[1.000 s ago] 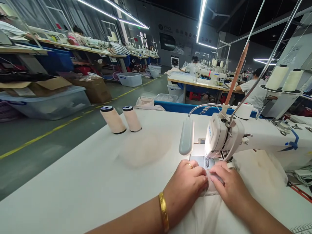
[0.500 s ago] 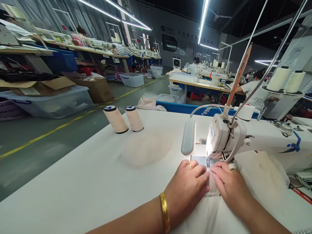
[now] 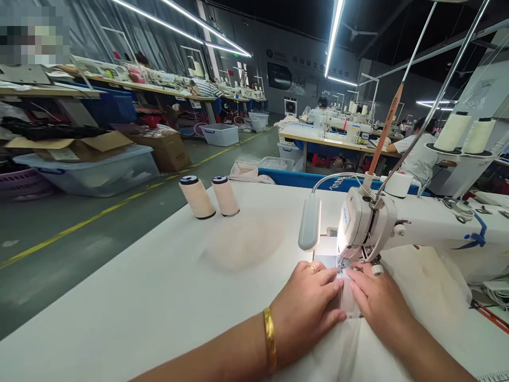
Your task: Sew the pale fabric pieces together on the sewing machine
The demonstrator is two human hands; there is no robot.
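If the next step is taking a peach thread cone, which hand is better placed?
Probably left: the left hand lies nearer the two peach cones; the right hand is farther, across the pale fabric.

The left hand (image 3: pixel 308 307) wears gold — thin ring (image 3: pixel 313 269), broad wrist bangle (image 3: pixel 269 340).

On the far wall (image 3: pixel 302 37), the letters YING stand beside a round emblem (image 3: pixel 269 53); the smaller line beneath is too faint to read. Farther right on that wall runs a row of Chinese characters (image 3: pixel 317 64), of which 企业 and, at the end, 生命线 can be made out. The farther sewing machine (image 3: pixel 345 125) bears JUKI in blue. Blue lettering on the head of the near sewing machine (image 3: pixel 425 220) is too slanted to read surely. Print on the posted sheet (image 3: pixel 480 94) is too small to tell
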